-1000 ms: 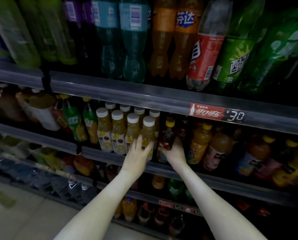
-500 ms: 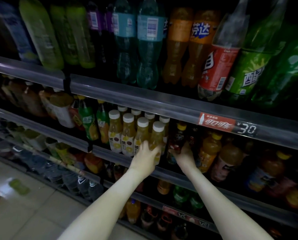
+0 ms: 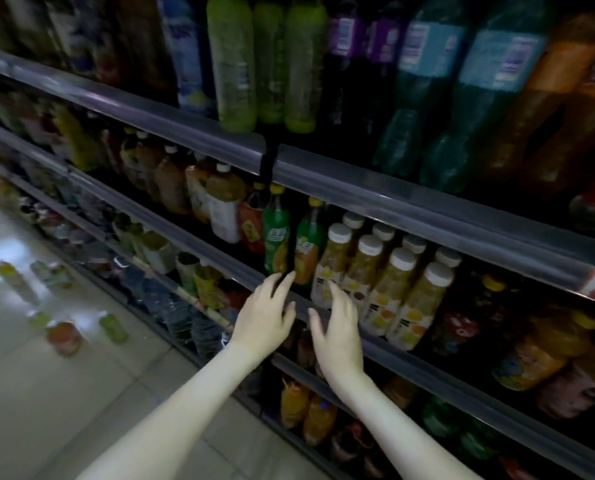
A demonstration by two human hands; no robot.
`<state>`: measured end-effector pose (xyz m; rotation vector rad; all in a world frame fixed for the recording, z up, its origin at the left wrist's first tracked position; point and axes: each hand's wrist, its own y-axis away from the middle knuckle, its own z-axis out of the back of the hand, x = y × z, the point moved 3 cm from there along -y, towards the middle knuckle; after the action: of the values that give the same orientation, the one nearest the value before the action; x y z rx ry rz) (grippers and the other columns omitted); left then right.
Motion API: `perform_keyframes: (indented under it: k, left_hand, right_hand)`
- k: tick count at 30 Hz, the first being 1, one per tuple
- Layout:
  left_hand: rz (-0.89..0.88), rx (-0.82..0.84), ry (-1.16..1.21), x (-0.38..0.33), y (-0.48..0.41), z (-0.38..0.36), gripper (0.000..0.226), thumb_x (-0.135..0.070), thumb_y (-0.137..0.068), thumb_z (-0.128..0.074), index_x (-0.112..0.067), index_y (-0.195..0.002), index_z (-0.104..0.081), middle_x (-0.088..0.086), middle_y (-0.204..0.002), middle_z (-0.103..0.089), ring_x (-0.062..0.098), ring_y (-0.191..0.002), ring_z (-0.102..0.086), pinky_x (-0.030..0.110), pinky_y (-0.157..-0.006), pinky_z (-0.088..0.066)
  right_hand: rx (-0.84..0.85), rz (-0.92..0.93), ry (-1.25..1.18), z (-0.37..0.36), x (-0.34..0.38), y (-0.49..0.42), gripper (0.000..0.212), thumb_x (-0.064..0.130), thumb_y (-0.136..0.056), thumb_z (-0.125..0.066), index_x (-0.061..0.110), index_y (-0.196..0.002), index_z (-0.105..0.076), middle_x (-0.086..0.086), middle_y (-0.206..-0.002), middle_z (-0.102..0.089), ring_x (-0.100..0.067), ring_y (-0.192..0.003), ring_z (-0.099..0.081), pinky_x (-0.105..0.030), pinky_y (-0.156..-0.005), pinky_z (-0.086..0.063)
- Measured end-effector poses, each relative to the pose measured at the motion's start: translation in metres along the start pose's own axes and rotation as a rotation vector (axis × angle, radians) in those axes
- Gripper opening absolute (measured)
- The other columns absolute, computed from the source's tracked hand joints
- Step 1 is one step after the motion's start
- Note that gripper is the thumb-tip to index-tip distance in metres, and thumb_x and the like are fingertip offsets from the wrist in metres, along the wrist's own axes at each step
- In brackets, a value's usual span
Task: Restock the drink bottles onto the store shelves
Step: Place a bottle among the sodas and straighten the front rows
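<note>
My left hand and my right hand hover side by side in front of the middle shelf rail, fingers spread and holding nothing. Just beyond them stand several yellow juice bottles with white caps in rows on that shelf. Two green bottles with yellow caps stand to their left, right above my left fingertips. Loose bottles stand on the floor at the left.
Large soda and water bottles fill the top shelf. Brown tea bottles line the middle shelf further left. Lower shelves hold orange bottles and clear water bottles. The tiled floor lies at the lower left.
Both hands have let go of the bottles and drawn back from the shelf, now open. The view has swung left, bringing the floor bottles into sight.
</note>
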<state>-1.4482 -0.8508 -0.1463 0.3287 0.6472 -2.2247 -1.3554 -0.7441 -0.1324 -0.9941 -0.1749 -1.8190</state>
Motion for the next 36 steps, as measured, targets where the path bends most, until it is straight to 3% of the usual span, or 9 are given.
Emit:
perform_keyframes:
  k: [5,10,17,20,26,31,36]
  left_hand:
    - [0.094,-0.064,0.008,0.087,-0.004,0.056,0.052,-0.03,-0.097,-0.049,-0.017,-0.146,-0.036,0.005,-0.146,-0.039,0.023,-0.129,-0.043,0.032,-0.096,-0.044]
    - [0.112,-0.07,0.022,0.145,-0.006,0.093,0.051,-0.026,-0.095,-0.052,-0.016,-0.144,-0.04,0.006,-0.145,-0.041,0.024,-0.13,-0.043,0.035,-0.099,-0.044]
    - [0.186,-0.059,0.042,0.233,-0.034,0.117,0.049,-0.03,-0.097,-0.049,-0.02,-0.144,-0.04,0.005,-0.144,-0.042,0.022,-0.109,-0.059,0.035,-0.094,-0.047]
    - [0.207,-0.079,0.043,0.274,-0.053,0.125,0.048,-0.031,-0.098,-0.049,-0.02,-0.144,-0.041,0.003,-0.143,-0.043,0.02,-0.119,-0.052,0.034,-0.095,-0.047]
    - [0.301,-0.087,0.034,0.373,-0.105,0.154,0.048,-0.034,-0.099,-0.045,-0.024,-0.145,-0.038,-0.001,-0.142,-0.041,0.017,-0.113,-0.054,0.03,-0.093,-0.047]
    - [0.423,-0.143,-0.037,0.473,-0.124,0.204,0.045,-0.034,-0.099,-0.042,-0.026,-0.144,-0.039,-0.003,-0.137,-0.048,0.016,-0.121,-0.049,0.029,-0.097,-0.043]
    - [0.611,-0.214,-0.106,0.583,-0.108,0.269,0.043,-0.035,-0.1,-0.039,-0.026,-0.143,-0.04,-0.004,-0.135,-0.049,0.016,-0.124,-0.047,0.031,-0.096,-0.044]
  right_hand:
    - [0.076,0.035,-0.037,-0.074,0.074,-0.035,0.052,0.028,-0.099,-0.049,0.017,-0.146,-0.031,0.002,-0.147,-0.035,-0.01,-0.138,-0.028,-0.013,-0.101,-0.021]
    - [0.133,0.053,-0.066,-0.138,0.129,-0.06,0.054,0.027,-0.099,-0.049,0.017,-0.147,-0.028,0.001,-0.148,-0.033,-0.013,-0.138,-0.026,-0.022,-0.107,-0.027]
    - [0.195,0.046,-0.095,-0.211,0.165,-0.099,0.053,0.03,-0.099,-0.047,0.018,-0.147,-0.027,0.004,-0.15,-0.03,-0.01,-0.139,-0.024,-0.015,-0.101,-0.023]
    - [0.208,0.043,-0.109,-0.248,0.176,-0.129,0.053,0.029,-0.099,-0.047,0.018,-0.147,-0.028,0.003,-0.149,-0.032,-0.009,-0.137,-0.027,-0.015,-0.099,-0.026]
    - [0.272,0.111,-0.132,-0.348,0.218,-0.204,0.051,0.029,-0.099,-0.047,0.019,-0.146,-0.03,0.003,-0.146,-0.034,-0.006,-0.132,-0.03,-0.013,-0.097,-0.026]
    - [0.392,0.211,-0.17,-0.446,0.292,-0.247,0.042,0.022,-0.097,-0.051,0.012,-0.137,-0.044,-0.003,-0.135,-0.046,-0.017,-0.129,-0.041,-0.023,-0.104,-0.032]
    - [0.504,0.287,-0.229,-0.546,0.385,-0.263,0.038,0.021,-0.096,-0.054,0.01,-0.131,-0.049,-0.005,-0.129,-0.049,-0.019,-0.121,-0.048,-0.021,-0.097,-0.036]
